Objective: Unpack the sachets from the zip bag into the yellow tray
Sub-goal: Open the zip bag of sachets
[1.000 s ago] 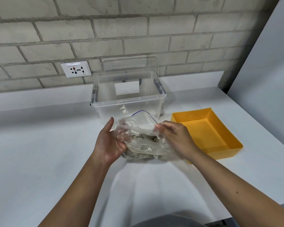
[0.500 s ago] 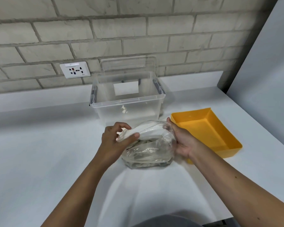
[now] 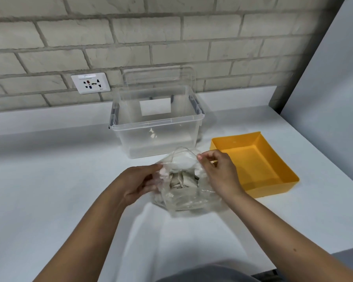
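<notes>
Both hands on the zip bag [image 3: 183,198], which sits on the worktop [image 3: 49,180] between them. Left hand [image 3: 139,184]: fingers curled onto the left lip of the mouth, gripping the film. Right hand [image 3: 218,171]: thumb and forefinger pinch the right lip, other fingers loosely bent. The mouth is pulled apart. Sachets [image 3: 183,180] lie inside the bag, a pale crumpled heap below the opening; count unclear. None in the yellow tray [image 3: 257,163], so unpacking looks not yet begun.

Risks:
- Film is thin and slick, so a lip could slip out of either pinch and the mouth would collapse over the sachets.
- Both hands are busy holding the mouth. Freeing one to reach in leaves one lip loose, and the bag may sag or tip.
- Bag is soft with no base, and pulling a sachet up may drag the whole bag along.
- If tipped out instead, sachets could scatter on the worktop short of the tray.
- Pulling the lips too hard could tear the seam.

Around: tray just right of the right hand, near but not touching the bag, open side up. Clear box [image 3: 157,139] just beyond both hands, looks almost empty, with what looks like its lid [image 3: 159,78] behind it. Socket [image 3: 90,83] on the brick wall [image 3: 151,37], far beyond the left hand. Grey panel [image 3: 334,98] well right of the tray.

In the way: nothing between bag and tray; the tray's near wall needs clearing, and the box crowds any forward move.
</notes>
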A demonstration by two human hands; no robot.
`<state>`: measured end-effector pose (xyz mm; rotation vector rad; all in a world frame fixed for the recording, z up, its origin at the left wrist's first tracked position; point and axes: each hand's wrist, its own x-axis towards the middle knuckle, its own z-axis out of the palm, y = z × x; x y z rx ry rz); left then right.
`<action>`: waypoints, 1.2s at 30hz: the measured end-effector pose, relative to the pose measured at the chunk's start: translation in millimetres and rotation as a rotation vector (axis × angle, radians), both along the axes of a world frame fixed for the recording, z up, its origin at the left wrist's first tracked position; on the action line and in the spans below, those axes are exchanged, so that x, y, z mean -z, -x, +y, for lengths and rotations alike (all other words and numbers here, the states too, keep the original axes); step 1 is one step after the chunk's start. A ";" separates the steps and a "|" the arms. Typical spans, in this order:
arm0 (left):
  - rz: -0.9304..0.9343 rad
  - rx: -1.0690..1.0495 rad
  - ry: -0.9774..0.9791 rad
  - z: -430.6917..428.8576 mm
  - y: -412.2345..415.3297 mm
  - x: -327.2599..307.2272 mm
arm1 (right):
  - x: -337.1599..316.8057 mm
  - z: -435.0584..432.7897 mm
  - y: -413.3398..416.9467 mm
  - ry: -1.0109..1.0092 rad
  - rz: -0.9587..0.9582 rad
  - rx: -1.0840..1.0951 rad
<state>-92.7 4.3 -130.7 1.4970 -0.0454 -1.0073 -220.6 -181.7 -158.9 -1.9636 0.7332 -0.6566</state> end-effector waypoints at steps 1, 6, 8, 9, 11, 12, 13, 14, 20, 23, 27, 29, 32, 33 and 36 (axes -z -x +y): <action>0.108 -0.020 0.058 -0.2 1.3 0.1 | 1.1 2.2 -1.0 -0.060 0.010 0.000; 0.361 -0.154 0.264 -4.0 12.7 11.4 | -7.6 7.9 -5.4 -0.575 -0.082 0.038; 0.381 -0.171 0.315 -7.2 17.9 15.9 | -8.9 8.5 -8.1 -0.728 -0.082 0.036; 0.392 -0.177 0.330 -9.0 20.8 15.4 | -8.3 8.5 -9.3 -0.799 -0.080 0.028; 0.416 -0.185 0.346 -13.5 24.1 13.8 | -10.7 9.8 -11.8 -0.946 -0.069 0.047; 0.418 -0.185 0.347 -15.5 24.1 14.4 | -12.1 10.1 -13.5 -1.018 -0.066 0.068; 0.409 -0.181 0.345 -16.7 24.0 14.8 | -13.0 9.3 -15.3 -1.092 -0.074 0.087; 0.391 -0.177 0.325 -17.2 22.9 16.1 | -14.4 8.5 -16.7 -1.158 -0.080 0.096; 0.099 -0.099 0.173 -9.6 5.7 10.3 | -15.9 -17.8 -21.7 -1.224 0.122 -0.007; 0.023 -0.065 0.211 -5.6 2.3 4.6 | -17.9 -24.6 -18.7 -1.210 0.268 -0.120; -0.028 0.006 0.377 -1.7 1.1 5.7 | -18.6 -23.3 -16.3 -1.152 0.156 -0.189; -0.057 0.011 0.390 1.0 -2.5 7.4 | -20.2 -24.2 -10.9 -1.044 0.065 -0.301; -0.078 0.011 0.405 1.0 -4.0 9.2 | -20.3 -21.8 -4.4 -0.767 0.123 -0.413; -0.085 0.019 0.404 0.3 -3.2 8.8 | -18.5 -20.4 -4.8 -0.707 0.133 -0.402; -0.178 0.090 0.367 -0.5 -2.2 6.9 | -15.0 -19.5 -10.2 -0.661 0.120 -0.292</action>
